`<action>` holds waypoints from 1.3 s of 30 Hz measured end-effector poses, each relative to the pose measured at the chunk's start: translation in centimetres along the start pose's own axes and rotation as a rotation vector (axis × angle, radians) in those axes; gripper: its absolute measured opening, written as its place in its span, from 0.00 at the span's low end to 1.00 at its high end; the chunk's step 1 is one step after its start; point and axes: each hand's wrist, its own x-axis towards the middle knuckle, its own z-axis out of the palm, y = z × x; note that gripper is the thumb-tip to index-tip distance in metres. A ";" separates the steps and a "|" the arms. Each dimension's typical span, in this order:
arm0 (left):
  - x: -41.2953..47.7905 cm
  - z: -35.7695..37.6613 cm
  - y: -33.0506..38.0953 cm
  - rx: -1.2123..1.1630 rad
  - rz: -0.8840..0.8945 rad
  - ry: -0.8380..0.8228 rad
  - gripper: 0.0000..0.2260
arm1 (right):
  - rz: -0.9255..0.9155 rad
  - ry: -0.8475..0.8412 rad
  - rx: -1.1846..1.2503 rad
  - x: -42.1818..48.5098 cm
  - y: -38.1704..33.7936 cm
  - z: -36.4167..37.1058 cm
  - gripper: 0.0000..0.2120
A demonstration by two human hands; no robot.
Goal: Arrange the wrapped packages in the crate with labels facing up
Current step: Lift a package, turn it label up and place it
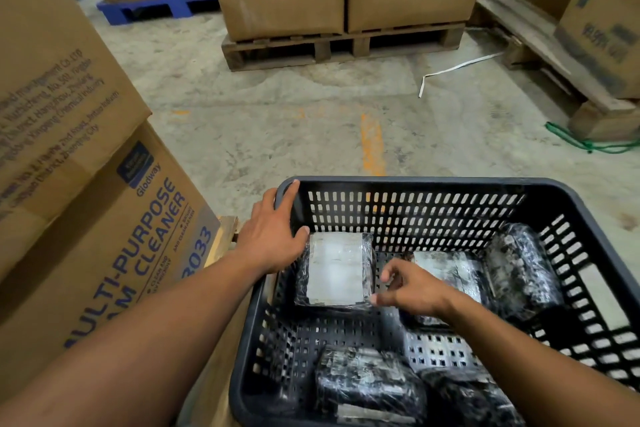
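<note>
1. A black slotted plastic crate point(429, 184) fills the lower right of the view, standing on a concrete floor point(277, 121)
2. The left hand point(273, 236) lies over the crate's far-left corner – fingers spread, index finger up on the rim, thumb reaching inward to touch the top-left corner of a wrapped package; it pinches nothing
3. That package, the label-up package point(337, 269), lies flat in the far-left part of the crate with a large pale label facing upward under clear film
4. The right hand point(412, 288) hovers inside the crate just right of this package, fingers loosely curled and apart, thumb tip at the package's near-right corner; it grips nothing
5. Under and behind the right hand lies a second package point(450, 270), flat, with a pale surface partly visible – the hand hides much of it
6. A third package point(523, 270) leans in the far-right corner, showing dark crinkled wrap and no label on its visible side
7. Two more dark packages sit at the near edge: the near-left package point(367, 388), with a strip of pale label at its lower edge, and the near-right package point(471, 399), partly behind the right forearm
8. Printed cardboard boxes point(86, 184) stand stacked just left of the crate, and more boxes on a wooden pallet point(343, 45) stand well beyond it
</note>
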 end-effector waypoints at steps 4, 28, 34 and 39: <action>0.0 -0.4 1.1 0.211 0.084 0.056 0.39 | 0.061 -0.410 -0.207 -2.7 -0.3 1.9 0.20; -2.1 -1.0 4.0 -0.139 0.135 -0.236 0.18 | -0.240 0.082 -0.278 -3.0 -1.1 3.1 0.15; -1.4 -1.7 4.5 -0.580 -0.057 -0.358 0.23 | -0.290 0.098 0.042 -3.8 -5.4 -3.2 0.10; -1.3 -1.4 5.0 -1.109 -0.189 -0.513 0.34 | -0.380 0.238 0.354 -4.6 -7.1 -7.9 0.13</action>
